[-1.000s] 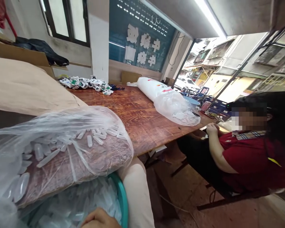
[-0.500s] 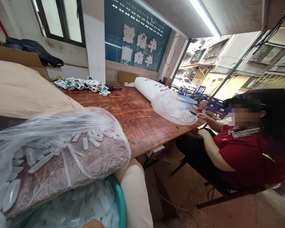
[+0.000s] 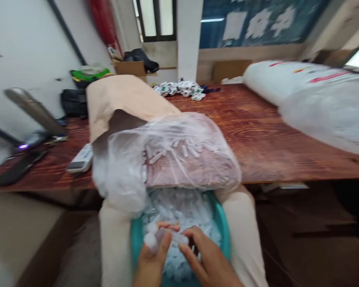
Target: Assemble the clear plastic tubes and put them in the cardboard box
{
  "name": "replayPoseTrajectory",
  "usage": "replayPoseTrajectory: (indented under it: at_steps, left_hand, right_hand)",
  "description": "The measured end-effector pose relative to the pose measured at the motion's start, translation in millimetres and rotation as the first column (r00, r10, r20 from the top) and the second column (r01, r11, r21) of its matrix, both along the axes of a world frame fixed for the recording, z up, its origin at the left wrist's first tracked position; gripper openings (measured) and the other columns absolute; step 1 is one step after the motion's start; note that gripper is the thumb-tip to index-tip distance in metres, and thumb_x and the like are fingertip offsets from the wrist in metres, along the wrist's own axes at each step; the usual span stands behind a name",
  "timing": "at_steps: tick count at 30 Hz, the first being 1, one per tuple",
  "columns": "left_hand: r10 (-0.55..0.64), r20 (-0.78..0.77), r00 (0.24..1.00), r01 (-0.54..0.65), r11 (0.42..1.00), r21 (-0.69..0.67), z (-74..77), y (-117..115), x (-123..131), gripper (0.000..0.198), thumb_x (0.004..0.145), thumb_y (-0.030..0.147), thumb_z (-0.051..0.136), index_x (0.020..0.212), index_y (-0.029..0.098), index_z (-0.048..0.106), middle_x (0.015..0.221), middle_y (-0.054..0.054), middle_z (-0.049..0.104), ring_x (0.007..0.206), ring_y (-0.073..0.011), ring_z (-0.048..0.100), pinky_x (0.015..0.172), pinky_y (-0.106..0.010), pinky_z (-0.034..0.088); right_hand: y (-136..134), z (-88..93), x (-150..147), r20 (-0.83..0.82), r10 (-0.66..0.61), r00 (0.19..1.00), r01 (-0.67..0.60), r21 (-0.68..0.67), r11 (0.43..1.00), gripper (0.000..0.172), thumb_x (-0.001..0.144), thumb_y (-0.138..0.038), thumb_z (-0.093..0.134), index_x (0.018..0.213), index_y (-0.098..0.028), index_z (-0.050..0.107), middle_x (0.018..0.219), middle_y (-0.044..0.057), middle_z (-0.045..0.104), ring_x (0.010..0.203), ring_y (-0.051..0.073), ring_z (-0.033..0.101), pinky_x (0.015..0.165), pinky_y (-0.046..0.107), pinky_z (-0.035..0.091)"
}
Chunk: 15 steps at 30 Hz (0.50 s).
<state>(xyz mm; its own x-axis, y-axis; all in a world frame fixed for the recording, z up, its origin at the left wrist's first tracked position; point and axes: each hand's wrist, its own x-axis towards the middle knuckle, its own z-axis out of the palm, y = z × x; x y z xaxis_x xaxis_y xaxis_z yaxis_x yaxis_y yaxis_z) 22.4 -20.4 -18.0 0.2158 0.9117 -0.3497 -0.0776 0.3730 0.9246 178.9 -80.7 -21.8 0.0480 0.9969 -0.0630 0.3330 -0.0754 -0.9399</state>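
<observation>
"Where is the translucent piece (image 3: 181,238)?"

"Between the hands, over the basin. The left hand (image 3: 152,261) has its grip curled around one end, with another pale piece (image 3: 150,242) bunched beside it; the right hand's (image 3: 211,257) grip appears to pinch the other end, though blur softens the contact."

"Why hold it so low?"

"Probably so that anything dropped lands in the teal basin (image 3: 226,235), where many loose pieces (image 3: 194,209) lie. The basin sits between the thighs (image 3: 242,227), which likely steadies it."

"And the clear bag (image 3: 119,171)?"

"It lies at the near edge of the tabletop (image 3: 263,157) with more pieces inside, part of it drooping beside the basin. That seems a handy place to draw from. Behind it is a tan cover (image 3: 128,93); a big white bag (image 3: 275,81) lies farther right."

"What differs from half a second ago?"

"The view has swung left and down. Then, only a bit of one hand showed at the bottom; now both are in sight. The co-worker in red has left the picture, and a white device (image 3: 81,158) on the left has come into it."
</observation>
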Motion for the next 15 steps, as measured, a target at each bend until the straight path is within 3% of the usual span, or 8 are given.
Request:
replayPoseTrajectory:
  at_steps: [3,7,10,13,15]
  left_hand:
    - [0.009,0.014,1.000,-0.009,1.000,0.017,7.4,-8,1,0.039,0.077,0.054,0.076,0.095,0.021,0.064,0.094,-0.005,0.076,0.104,-0.0264,0.068,0.098,-0.038,0.050]
    - [-0.073,0.070,0.995,0.075,0.997,-0.024,14.8,-12,-4,0.036,0.084,0.050,0.071,0.102,0.020,0.062,0.099,-0.007,0.076,0.104,-0.0240,0.068,0.099,-0.037,0.047]
    - [-0.122,0.180,0.976,0.136,0.988,-0.067,16.7,1,-6,0.036,0.089,0.050,0.065,0.109,0.020,0.059,0.094,-0.007,0.075,0.083,-0.0203,0.070,0.087,-0.036,0.051]
    - [-0.202,0.124,0.971,0.198,0.979,0.046,19.2,29,-7,0.033,0.093,0.049,0.058,0.110,0.020,0.056,0.083,-0.002,0.069,0.076,-0.0181,0.067,0.077,-0.032,0.052]
    - [-0.352,-0.175,0.920,0.385,0.897,0.220,22.4,51,-7,0.022,0.095,0.039,0.056,0.107,0.021,0.059,0.087,-0.002,0.066,0.083,-0.0181,0.065,0.080,-0.031,0.050]
  right_hand:
    - [-7,0.9,0,0.020,0.076,0.997,-0.076,-0.008,0.997,0.039,0.103,-0.052,0.035,0.098,-0.025,0.062,0.090,0.005,0.068,0.082,0.020,0.064,0.078,0.030,0.052]
    - [-14,3.4,0,-0.060,0.230,0.971,-0.230,-0.003,0.973,0.040,0.103,-0.053,0.034,0.104,-0.027,0.064,0.092,0.004,0.070,0.086,0.021,0.066,0.082,0.030,0.054]
    - [-5,4.8,-1,-0.048,0.290,0.956,-0.292,-0.056,0.955,0.047,0.107,-0.046,0.023,0.097,-0.026,0.064,0.082,0.001,0.068,0.081,0.019,0.067,0.080,0.030,0.056]
    - [12,-1.9,2,0.201,0.308,0.930,-0.300,-0.070,0.951,0.031,0.107,-0.036,0.034,0.105,-0.025,0.062,0.092,0.003,0.068,0.088,0.020,0.068,0.083,0.034,0.056]
    - [22,-13.6,5,0.515,0.259,0.817,-0.317,0.027,0.948,0.019,0.099,-0.025,0.051,0.116,-0.020,0.060,0.106,0.009,0.067,0.097,0.027,0.067,0.084,0.043,0.056]
